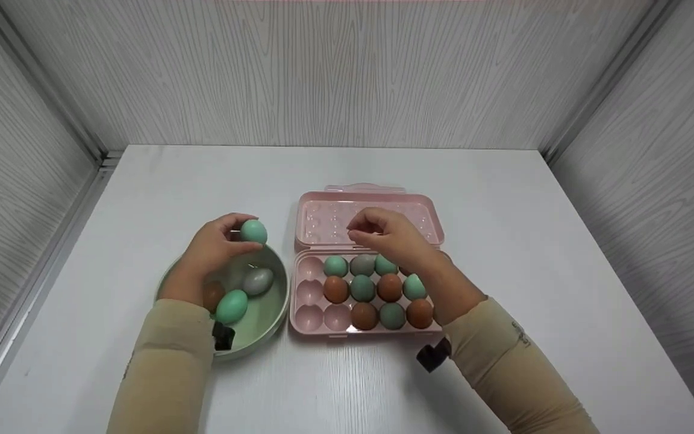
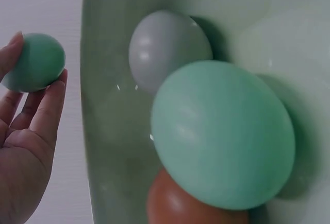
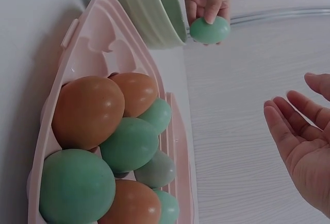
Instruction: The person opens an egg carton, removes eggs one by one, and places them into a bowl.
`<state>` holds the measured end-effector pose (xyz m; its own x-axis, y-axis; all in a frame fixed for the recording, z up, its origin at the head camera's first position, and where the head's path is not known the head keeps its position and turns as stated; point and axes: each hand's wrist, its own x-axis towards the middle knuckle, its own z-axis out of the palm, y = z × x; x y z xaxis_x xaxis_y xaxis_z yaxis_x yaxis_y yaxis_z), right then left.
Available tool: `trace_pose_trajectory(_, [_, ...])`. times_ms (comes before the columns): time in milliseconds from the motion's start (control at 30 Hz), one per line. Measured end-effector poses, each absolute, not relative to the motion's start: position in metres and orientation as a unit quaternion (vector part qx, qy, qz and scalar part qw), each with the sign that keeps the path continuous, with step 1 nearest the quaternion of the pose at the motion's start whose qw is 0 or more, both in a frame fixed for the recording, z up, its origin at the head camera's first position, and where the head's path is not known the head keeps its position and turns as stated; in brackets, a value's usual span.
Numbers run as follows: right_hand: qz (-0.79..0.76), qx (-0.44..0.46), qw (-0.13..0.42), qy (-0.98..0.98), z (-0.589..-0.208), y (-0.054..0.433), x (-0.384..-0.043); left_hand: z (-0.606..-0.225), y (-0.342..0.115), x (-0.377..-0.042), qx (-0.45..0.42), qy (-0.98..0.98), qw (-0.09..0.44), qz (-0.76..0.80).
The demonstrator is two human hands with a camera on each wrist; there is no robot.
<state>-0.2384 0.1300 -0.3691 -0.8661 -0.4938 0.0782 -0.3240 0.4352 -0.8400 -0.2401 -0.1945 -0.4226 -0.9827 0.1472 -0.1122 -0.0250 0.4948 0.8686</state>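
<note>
My left hand (image 1: 209, 250) pinches a light green egg (image 1: 253, 231) between thumb and fingers, above the far rim of a pale green bowl (image 1: 275, 328). Inside the bowl lie a grey egg (image 2: 165, 49), a green egg (image 2: 221, 134) and a brown egg (image 2: 185, 203). Over the lid of a pink egg carton (image 1: 309, 292) hovers my right hand (image 1: 396, 236), holding nothing; in the right wrist view its thumb stands apart from loosely bent fingers. Brown, green and grey eggs fill most of the carton's cups. Several cups at its left have no egg, and my right forearm hides its right end.
The carton's lid (image 1: 323, 220) lies folded back behind the cups. Bowl and carton stand side by side on a white table (image 1: 503, 241). Light wood-grain panels (image 1: 323, 72) rise at the back and both sides.
</note>
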Motion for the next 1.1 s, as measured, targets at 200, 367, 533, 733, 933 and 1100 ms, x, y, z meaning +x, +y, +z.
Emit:
trace_pose_trajectory(200, [-0.475, -0.242, 0.091, 0.841, -0.371, 0.131, -0.239, -0.427, -0.201, -0.237, 0.041, 0.871, 0.126, 0.472])
trace_pose_trajectory(367, [-0.477, -0.249, 0.087, 0.838, -0.372, 0.13, -0.24, -0.431, -0.204, -0.236, 0.054, 0.872, 0.139, 0.466])
trace_pose_trajectory(533, [-0.477, -0.242, 0.096, 0.839, -0.374, 0.131, -0.24, -0.433, -0.206, -0.234, 0.05, 0.874, 0.151, 0.459])
trace_pose_trajectory(733, [-0.46, -0.244, 0.094, 0.849, -0.375, 0.131, -0.241, -0.435, -0.207, -0.231, 0.035, 0.867, 0.172, 0.467])
trace_pose_trajectory(933, [-0.448, -0.253, 0.09, 0.853, -0.376, 0.131, -0.242, -0.438, -0.205, -0.231, 0.014, 0.842, 0.203, 0.5])
trace_pose_trajectory(1100, [-0.444, -0.255, 0.091, 0.854, -0.377, 0.131, -0.242, -0.442, -0.203, -0.233, -0.002, 0.828, 0.215, 0.518])
